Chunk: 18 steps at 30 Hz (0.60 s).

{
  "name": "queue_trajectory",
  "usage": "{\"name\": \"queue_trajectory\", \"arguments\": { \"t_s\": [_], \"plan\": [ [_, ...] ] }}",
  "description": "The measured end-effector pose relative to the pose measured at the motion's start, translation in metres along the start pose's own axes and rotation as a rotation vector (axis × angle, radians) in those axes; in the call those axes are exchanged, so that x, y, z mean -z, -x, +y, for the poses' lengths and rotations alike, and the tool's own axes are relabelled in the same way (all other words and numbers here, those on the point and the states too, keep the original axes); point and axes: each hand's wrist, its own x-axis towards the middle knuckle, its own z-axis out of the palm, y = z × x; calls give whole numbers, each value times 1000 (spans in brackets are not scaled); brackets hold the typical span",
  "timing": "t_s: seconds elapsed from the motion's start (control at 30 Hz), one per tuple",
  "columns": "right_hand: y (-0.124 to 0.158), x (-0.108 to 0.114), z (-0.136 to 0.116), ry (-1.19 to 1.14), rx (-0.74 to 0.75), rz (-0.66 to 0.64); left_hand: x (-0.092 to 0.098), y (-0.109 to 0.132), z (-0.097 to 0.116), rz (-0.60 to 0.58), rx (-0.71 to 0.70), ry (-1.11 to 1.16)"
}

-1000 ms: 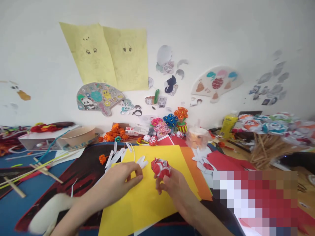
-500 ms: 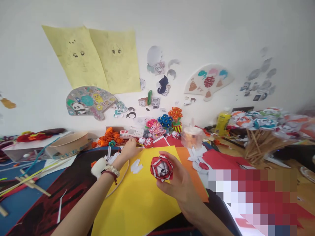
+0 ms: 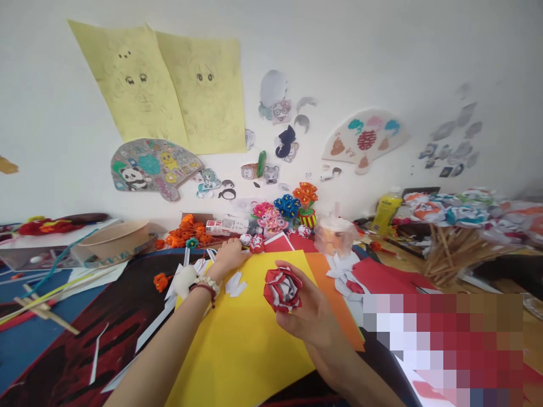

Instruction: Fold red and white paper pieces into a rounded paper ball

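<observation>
My right hand (image 3: 311, 308) is closed around a folded red-and-white paper flower (image 3: 283, 289), held above a yellow sheet (image 3: 250, 350) with its layered petals facing up and towards me. My left hand (image 3: 230, 254) reaches to the far edge of that sheet, beside small red-and-white paper flowers (image 3: 257, 243) and below a white bottle with a red label (image 3: 227, 226). Its fingertips point away from me and are hidden, so any hold is unclear. Between the hands, white paper pieces (image 3: 235, 284) lie on the yellow sheet. A fluffy white ball (image 3: 184, 281) sits by my left wrist.
Orange fuzzy flowers (image 3: 186, 233), potted craft flowers (image 3: 306, 203) and a lidded cup (image 3: 335, 234) line the wall. At right are red paper (image 3: 388, 276), a yellow bottle (image 3: 387, 213) and stick-stemmed paper flowers (image 3: 445, 243). A tan bowl (image 3: 114, 240) and wooden sticks (image 3: 46, 310) are left.
My left hand has shifted slightly right along the far edge of the yellow sheet. The paper flower has turned a little in my right hand. The view has shifted slightly.
</observation>
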Motion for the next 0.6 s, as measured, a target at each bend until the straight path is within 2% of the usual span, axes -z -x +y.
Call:
{"name": "queue_trajectory", "arguments": {
  "t_s": [0.23, 0.4, 0.6],
  "plan": [
    [-5, 7, 5, -38, -56, 35, 5, 3, 0, -14, 43, 64],
    [-9, 11, 14, -68, -88, 85, 3, 4, 7, 19, 79, 100],
    [-15, 20, 20, -100, -159, 100, 1, 1, 19, 5, 27, 128]
  ]
}}
